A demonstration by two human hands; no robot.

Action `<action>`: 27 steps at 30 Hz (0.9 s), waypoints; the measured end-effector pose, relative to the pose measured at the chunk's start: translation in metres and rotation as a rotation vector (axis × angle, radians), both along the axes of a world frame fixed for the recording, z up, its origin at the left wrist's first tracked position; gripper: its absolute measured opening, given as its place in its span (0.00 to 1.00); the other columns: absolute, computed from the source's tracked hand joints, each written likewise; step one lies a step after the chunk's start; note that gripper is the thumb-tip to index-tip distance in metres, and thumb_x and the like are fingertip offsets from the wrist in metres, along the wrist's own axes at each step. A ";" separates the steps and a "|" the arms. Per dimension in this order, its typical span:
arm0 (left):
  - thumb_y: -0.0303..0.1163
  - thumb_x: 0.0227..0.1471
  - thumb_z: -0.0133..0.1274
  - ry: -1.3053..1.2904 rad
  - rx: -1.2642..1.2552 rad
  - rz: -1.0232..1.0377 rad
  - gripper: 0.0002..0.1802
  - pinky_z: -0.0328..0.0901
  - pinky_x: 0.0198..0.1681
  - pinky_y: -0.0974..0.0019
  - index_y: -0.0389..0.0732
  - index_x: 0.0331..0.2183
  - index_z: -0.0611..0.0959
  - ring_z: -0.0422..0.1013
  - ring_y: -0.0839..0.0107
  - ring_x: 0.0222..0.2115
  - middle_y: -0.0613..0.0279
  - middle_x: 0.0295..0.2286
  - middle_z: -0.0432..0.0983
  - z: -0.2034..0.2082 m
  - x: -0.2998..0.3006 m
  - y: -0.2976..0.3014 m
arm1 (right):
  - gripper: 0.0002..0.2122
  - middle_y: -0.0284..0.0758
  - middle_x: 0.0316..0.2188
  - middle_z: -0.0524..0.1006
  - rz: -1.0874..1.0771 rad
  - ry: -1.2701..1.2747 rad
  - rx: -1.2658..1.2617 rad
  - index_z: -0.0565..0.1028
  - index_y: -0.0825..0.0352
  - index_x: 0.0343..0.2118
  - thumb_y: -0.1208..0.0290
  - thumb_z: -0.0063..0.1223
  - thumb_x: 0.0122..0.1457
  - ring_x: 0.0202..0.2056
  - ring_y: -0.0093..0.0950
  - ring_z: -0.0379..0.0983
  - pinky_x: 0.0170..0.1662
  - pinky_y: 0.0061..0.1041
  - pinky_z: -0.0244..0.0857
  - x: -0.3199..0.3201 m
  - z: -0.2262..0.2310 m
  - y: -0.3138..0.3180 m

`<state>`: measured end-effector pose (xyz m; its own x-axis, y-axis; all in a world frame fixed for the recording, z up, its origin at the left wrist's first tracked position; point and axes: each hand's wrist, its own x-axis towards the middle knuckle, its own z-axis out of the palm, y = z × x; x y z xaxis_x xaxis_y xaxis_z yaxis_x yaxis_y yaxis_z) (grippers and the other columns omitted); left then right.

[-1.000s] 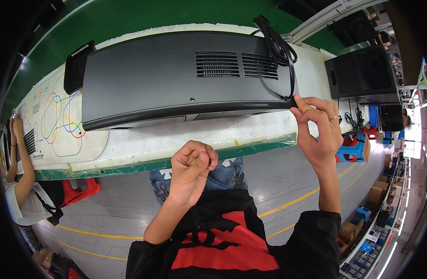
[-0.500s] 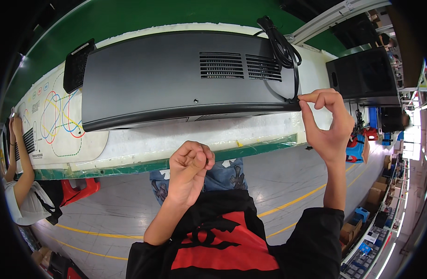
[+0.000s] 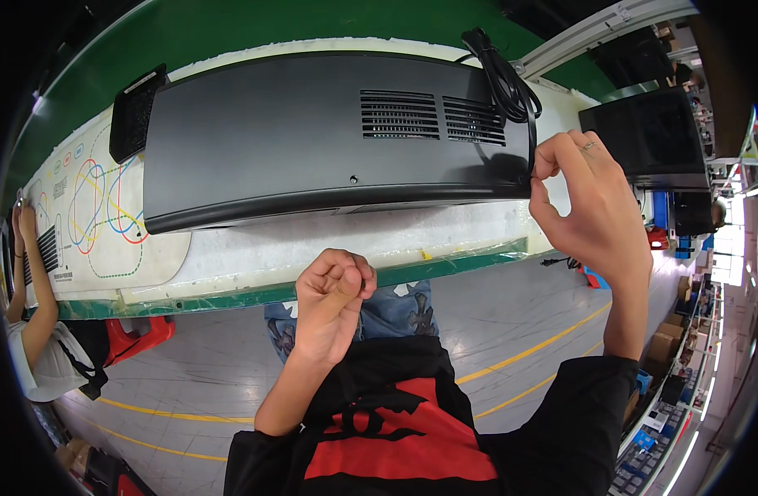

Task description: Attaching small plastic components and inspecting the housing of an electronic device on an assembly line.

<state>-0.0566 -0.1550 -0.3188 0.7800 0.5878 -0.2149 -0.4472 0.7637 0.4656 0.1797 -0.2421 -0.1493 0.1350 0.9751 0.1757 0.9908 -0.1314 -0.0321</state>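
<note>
A large dark grey appliance housing (image 3: 263, 136) with slotted vents (image 3: 399, 114) and a small screw or hole on its near side lies across the white-topped bench. Over its right end hangs a bundled black cord (image 3: 504, 87); one strand runs down to the near right corner. There my right hand (image 3: 592, 194) pinches that strand between thumb and forefinger, the other fingers curled. Anything smaller in the pinch is hidden. My left hand (image 3: 333, 293) hovers before the bench edge, palm up, fingers curled against the thumb; whatever it may hold cannot be made out.
A black tray-like part (image 3: 135, 116) stands at the housing's left end. To the right is a black box-shaped unit (image 3: 651, 136). At far left a co-worker's arms (image 3: 36, 264) reach over the bench, near a red stool (image 3: 143, 339). Shelving (image 3: 672, 405) lines the right.
My right hand has turned and its wrist has swung to the right, fingertips staying near the housing's corner. My left hand has barely moved. The strand hangs closer to the housing's right edge.
</note>
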 end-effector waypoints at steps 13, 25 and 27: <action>0.28 0.53 0.56 0.019 0.010 0.026 0.07 0.60 0.32 0.72 0.37 0.33 0.75 0.66 0.73 0.29 0.61 0.30 0.73 -0.003 -0.004 0.005 | 0.15 0.29 0.22 0.67 -0.428 0.666 -0.126 0.60 0.64 0.25 0.82 0.58 0.44 0.26 0.17 0.62 0.30 0.17 0.54 0.017 -0.001 0.006; 0.33 0.51 0.58 -0.090 0.025 -0.063 0.12 0.62 0.36 0.75 0.41 0.34 0.72 0.65 0.73 0.32 0.64 0.32 0.71 0.015 0.011 -0.001 | 0.11 0.26 0.28 0.67 -0.398 1.631 0.302 0.58 0.59 0.26 0.80 0.49 0.47 0.32 0.14 0.66 0.40 0.14 0.62 0.038 -0.074 -0.023; 0.33 0.51 0.58 -0.090 0.037 -0.075 0.12 0.62 0.35 0.75 0.42 0.34 0.72 0.65 0.73 0.31 0.64 0.32 0.71 0.018 0.014 -0.004 | 0.11 0.26 0.27 0.67 -0.420 1.649 0.293 0.58 0.60 0.25 0.80 0.48 0.47 0.32 0.14 0.66 0.41 0.15 0.62 0.040 -0.072 -0.024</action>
